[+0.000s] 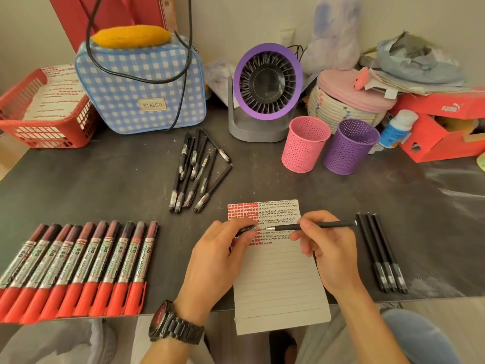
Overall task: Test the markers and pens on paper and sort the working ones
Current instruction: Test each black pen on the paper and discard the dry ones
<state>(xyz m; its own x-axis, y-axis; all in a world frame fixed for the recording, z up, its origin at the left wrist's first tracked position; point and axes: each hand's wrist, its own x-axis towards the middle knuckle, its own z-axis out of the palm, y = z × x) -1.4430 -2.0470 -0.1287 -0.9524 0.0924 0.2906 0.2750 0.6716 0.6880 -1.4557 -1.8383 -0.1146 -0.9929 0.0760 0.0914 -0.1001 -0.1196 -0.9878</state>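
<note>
cap off, tip to paper

pinching a slim, matte black pen (322, 225) mid-barrel in the curled fingers of the right hand (328, 248), silver tip pointing left at the left hand (217, 253), itself curled round what looks like the cap (246, 229). probably about to test: lower the tip onto a bare line of the paper (280, 285) just below the right fingertips, press lightly, scribble briefly. keep the cap pinched nearby. if working, lay beside the three pens (380, 253) right of the right fingers.
</note>
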